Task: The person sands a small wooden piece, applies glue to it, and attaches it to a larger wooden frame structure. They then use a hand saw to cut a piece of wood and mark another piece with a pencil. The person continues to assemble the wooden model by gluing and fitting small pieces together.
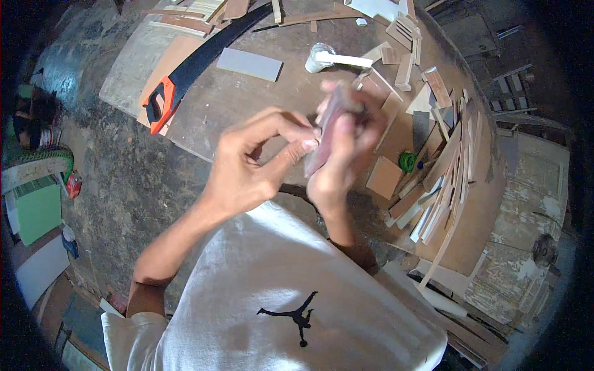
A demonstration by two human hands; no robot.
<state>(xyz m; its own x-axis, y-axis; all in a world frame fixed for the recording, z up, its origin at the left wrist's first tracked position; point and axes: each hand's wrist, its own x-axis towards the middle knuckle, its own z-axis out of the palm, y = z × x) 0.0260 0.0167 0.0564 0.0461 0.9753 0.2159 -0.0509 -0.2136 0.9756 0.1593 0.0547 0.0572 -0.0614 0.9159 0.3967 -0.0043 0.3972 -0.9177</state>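
Above the near side of the work table, my right hand [343, 154] grips a flat, purplish piece [323, 145], its thumb laid along the face. Motion blurs that hand and the piece, so I cannot tell its exact kind. My left hand [244, 154] is closed in a pinch, thumb and forefinger meeting right at the piece's left edge. Whatever lies between those fingertips is too small to make out. Beyond the hands stands a clear plastic cup [320, 57] with a white flat stick [349, 60] leaning out of it. A grey rectangular block [249, 64] lies left of the cup.
A handsaw [207, 55] with an orange and black handle rests at the table's left. Wood strips and offcuts [448, 173] pile up along the right, with a green roll [406, 162] among them. More wood pieces [192, 18] lie at the far left edge.
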